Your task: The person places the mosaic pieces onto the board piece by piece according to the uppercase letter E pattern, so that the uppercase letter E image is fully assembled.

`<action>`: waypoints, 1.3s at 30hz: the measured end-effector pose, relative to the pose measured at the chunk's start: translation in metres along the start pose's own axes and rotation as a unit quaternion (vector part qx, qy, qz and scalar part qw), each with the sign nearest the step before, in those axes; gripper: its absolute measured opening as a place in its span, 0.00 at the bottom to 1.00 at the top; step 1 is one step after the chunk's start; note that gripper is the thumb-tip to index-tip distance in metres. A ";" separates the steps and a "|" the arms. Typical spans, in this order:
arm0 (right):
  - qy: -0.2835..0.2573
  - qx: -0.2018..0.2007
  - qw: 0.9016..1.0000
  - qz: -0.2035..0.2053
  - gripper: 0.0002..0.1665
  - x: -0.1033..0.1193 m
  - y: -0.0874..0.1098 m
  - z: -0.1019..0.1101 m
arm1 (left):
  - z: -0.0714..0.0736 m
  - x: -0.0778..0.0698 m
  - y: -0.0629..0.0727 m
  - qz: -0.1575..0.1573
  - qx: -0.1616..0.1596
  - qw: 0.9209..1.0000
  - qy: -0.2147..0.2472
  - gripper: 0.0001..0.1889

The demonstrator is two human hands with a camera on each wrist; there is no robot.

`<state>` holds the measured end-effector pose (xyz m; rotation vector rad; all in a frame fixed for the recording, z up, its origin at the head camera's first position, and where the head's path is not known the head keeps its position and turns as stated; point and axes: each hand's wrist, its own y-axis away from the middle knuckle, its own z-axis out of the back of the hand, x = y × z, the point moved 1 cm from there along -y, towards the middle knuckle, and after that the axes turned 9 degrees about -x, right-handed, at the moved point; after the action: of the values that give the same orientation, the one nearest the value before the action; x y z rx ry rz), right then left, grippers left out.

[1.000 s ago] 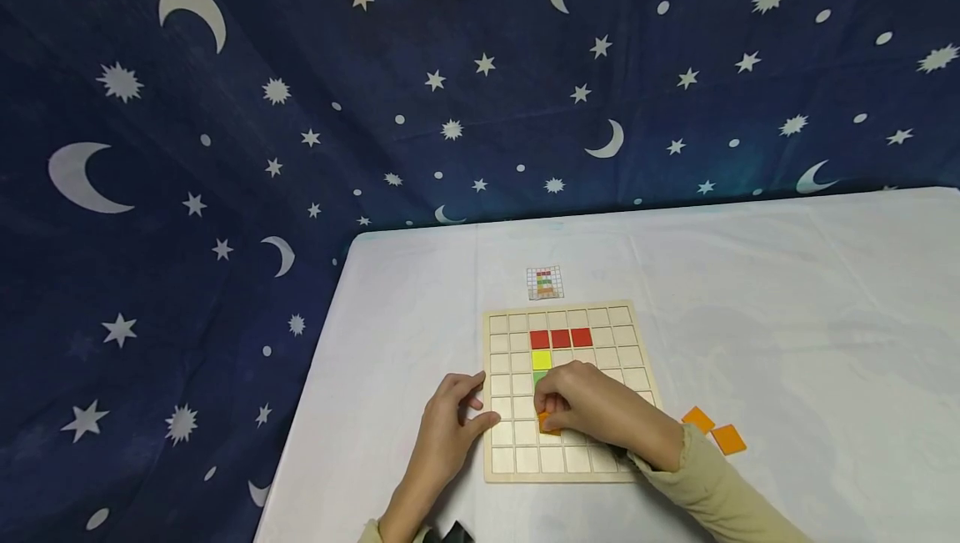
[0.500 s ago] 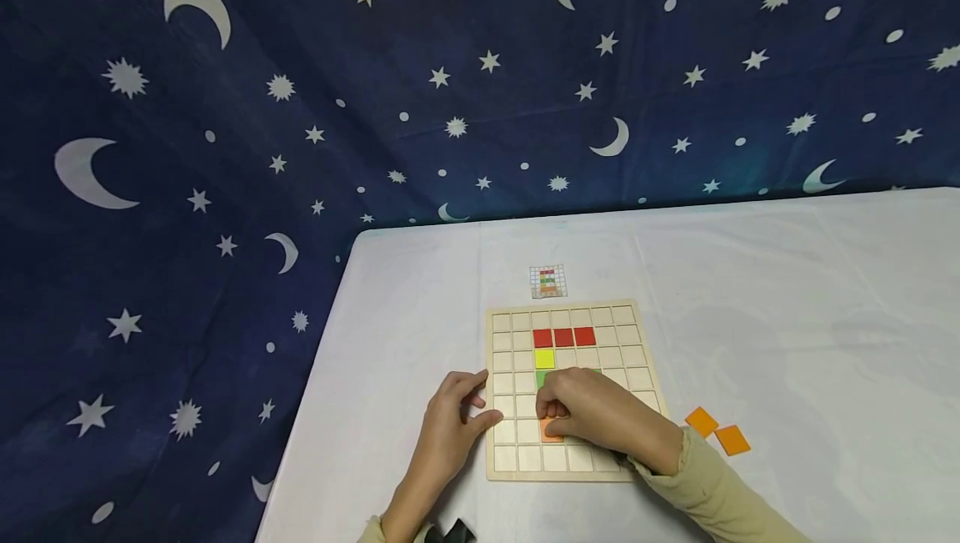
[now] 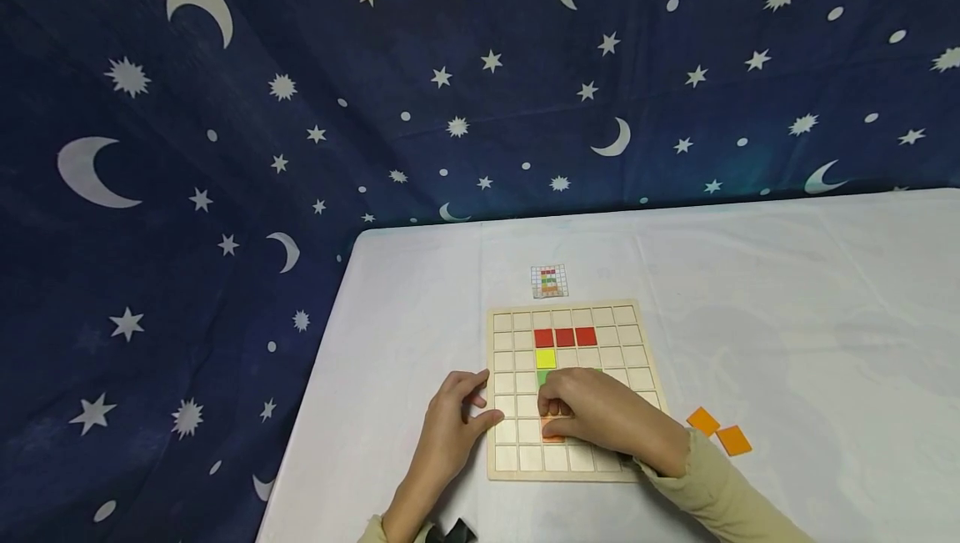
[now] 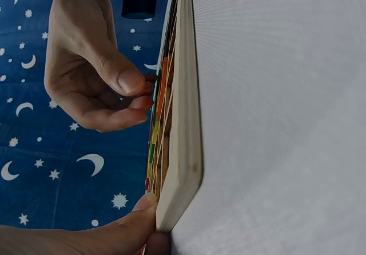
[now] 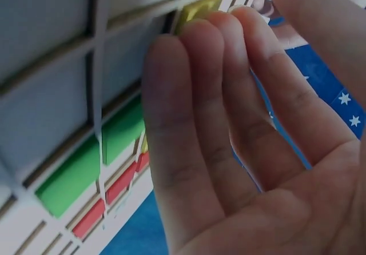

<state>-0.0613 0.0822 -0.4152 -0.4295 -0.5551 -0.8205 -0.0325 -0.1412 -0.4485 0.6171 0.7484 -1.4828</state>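
Observation:
A wooden grid board [image 3: 570, 476] lies flat on the white table. Three red tiles [image 3: 565, 337] sit in one row of its cells, a yellow tile [image 3: 545, 358] below the leftmost. Part of a row of green tiles [image 5: 71, 178] shows in the right wrist view. My right hand [image 3: 600, 405] is over the lower middle cells, its thumb at an orange tile [image 3: 553, 436] that lies in a cell. Its fingertips are beside another yellow tile [image 5: 197, 14]. My left hand [image 3: 448, 426] touches the board's left edge with thumb and forefinger. My right hand hides several cells.
Two loose orange tiles [image 3: 718, 430] lie right of the board, near the right sleeve. Beyond the board's far edge lies a small printed grid card [image 3: 550, 282] with coloured squares. A dark blue star-and-moon cloth [image 3: 450, 67] hangs behind the table.
The orange tile, tilted in the right fingers a second ago, now lies flat in its cell. The fingers stay just above it. My left hand has not moved on the board's edge.

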 end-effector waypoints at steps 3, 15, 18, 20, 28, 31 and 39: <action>0.007 -0.005 1.000 0.002 0.09 -0.001 0.004 0.006 | 0.000 0.000 0.000 0.002 -0.001 1.000 -0.003 0.30; 0.030 -0.017 0.999 -0.001 0.11 -0.018 0.024 0.030 | 0.000 -0.001 0.001 0.005 0.001 1.000 -0.003 0.31; 0.035 -0.018 0.999 -0.007 0.11 -0.023 0.030 0.036 | 0.000 -0.001 0.000 0.004 0.001 1.000 -0.002 0.31; 0.037 -0.020 0.999 -0.010 0.11 -0.027 0.034 0.040 | 0.000 -0.001 0.000 0.004 -0.001 1.000 -0.004 0.31; 0.050 -0.029 0.998 -0.023 0.12 -0.042 0.051 0.054 | -0.002 -0.002 -0.001 0.002 0.002 1.000 -0.004 0.31; 0.056 -0.035 0.997 -0.031 0.13 -0.047 0.059 0.059 | -0.002 -0.002 -0.002 0.004 0.003 1.000 -0.002 0.31; 0.079 -0.038 0.994 -0.066 0.14 -0.056 0.077 0.070 | -0.001 -0.003 0.000 0.003 0.002 1.000 -0.005 0.31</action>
<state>-0.0531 0.1999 -0.4062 -0.3979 -0.4093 -0.9950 -0.0327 -0.1388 -0.4472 0.6157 0.7352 -1.4805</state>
